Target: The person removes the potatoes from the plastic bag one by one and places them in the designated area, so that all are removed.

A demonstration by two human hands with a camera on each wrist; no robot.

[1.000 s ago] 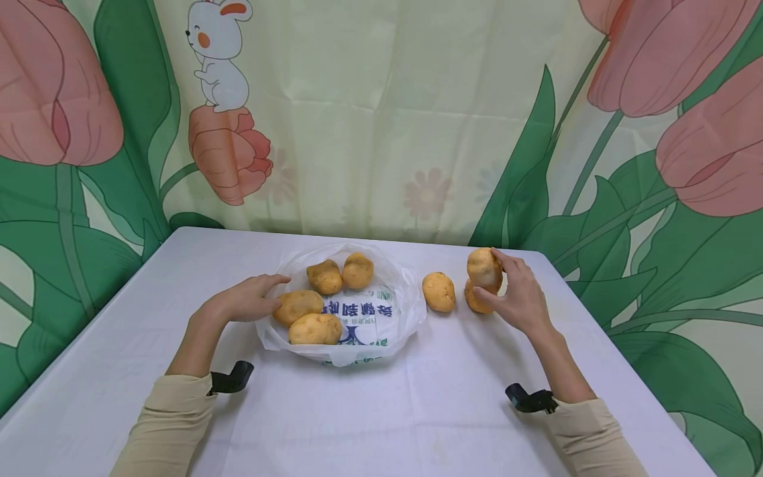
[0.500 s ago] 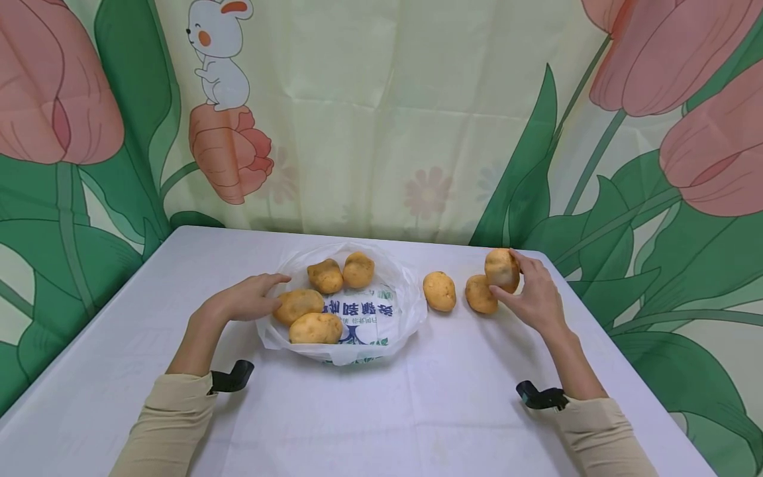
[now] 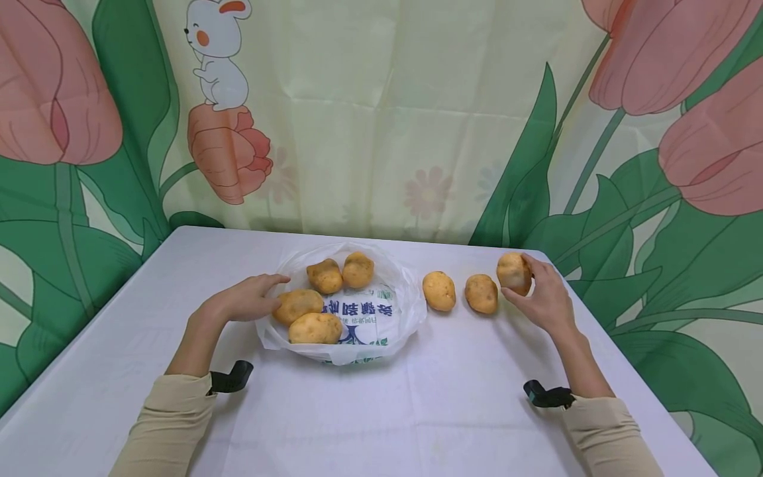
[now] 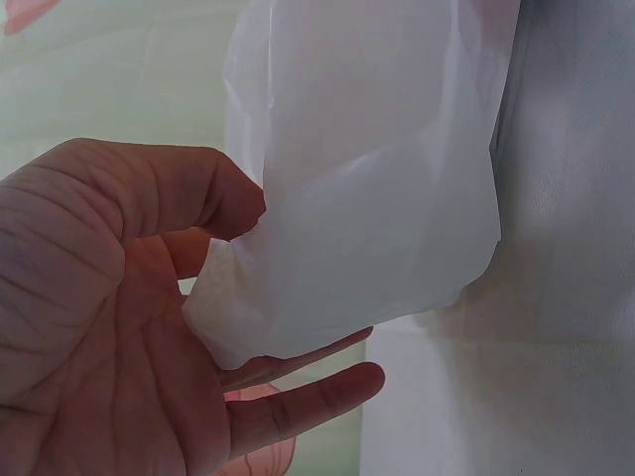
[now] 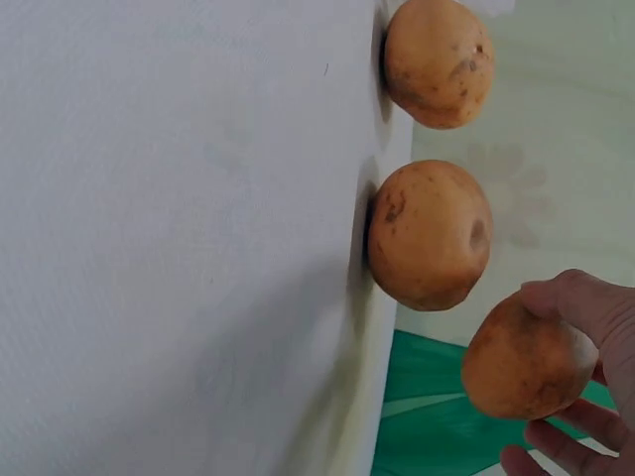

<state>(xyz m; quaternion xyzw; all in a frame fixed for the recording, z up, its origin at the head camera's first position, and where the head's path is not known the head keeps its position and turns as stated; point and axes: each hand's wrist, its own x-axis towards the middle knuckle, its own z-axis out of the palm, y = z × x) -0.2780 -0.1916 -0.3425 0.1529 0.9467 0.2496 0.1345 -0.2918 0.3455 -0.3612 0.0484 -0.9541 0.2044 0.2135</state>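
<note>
Both arms reach forward from the lower edge of the head view, their tan sleeves [image 3: 156, 430] ending short of the wrists. The left arm [image 3: 192, 351] slants up and inward; the left wrist [image 3: 205, 322] bends so that the left grip [image 3: 243, 301] points to the right, back uppermost. Its thumb [image 4: 184, 188] is bent at the tip and apart from the lower fingers [image 4: 308, 409], which lie nearly straight; the others are partly hidden. The right arm [image 3: 579, 368] slants up and to the left, and the right grip [image 3: 550, 301] is curved in a C, thumb [image 5: 580, 299] opposed to the bent fingers [image 5: 566, 448], holding rather than loose
</note>
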